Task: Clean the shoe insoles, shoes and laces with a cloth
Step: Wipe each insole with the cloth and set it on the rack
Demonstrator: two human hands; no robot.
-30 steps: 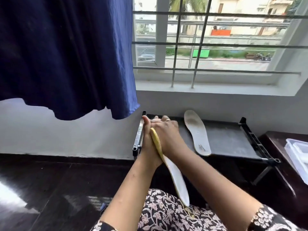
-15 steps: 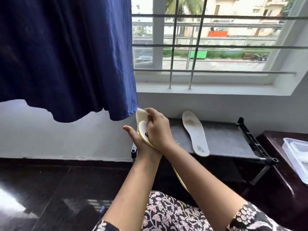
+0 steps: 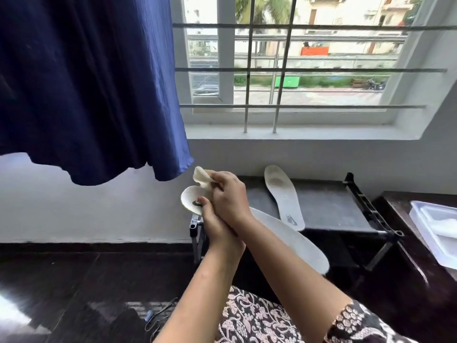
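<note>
A white insole point(image 3: 291, 236) lies across my hands, its textured underside turned up, heel end at the left and toe end toward my lap. My left hand point(image 3: 217, 229) grips it from below near the heel. Above it, my right hand point(image 3: 228, 196) is closed on a cream cloth point(image 3: 201, 178) and presses it onto the heel part. A second white insole point(image 3: 284, 196) lies flat on the dark rack top point(image 3: 329, 206), behind and right of my hands. No shoes or laces show.
A dark blue curtain point(image 3: 86, 82) hangs at upper left, close to my hands. A barred window point(image 3: 284, 70) with a white sill is ahead. A clear plastic tray point(image 3: 435, 231) rests on a dark surface at right. The floor is dark and glossy.
The insole has turned from edge-on to broad side up, its underside now facing me. My right hand shifted toward the heel end with the cloth bunched above it.
</note>
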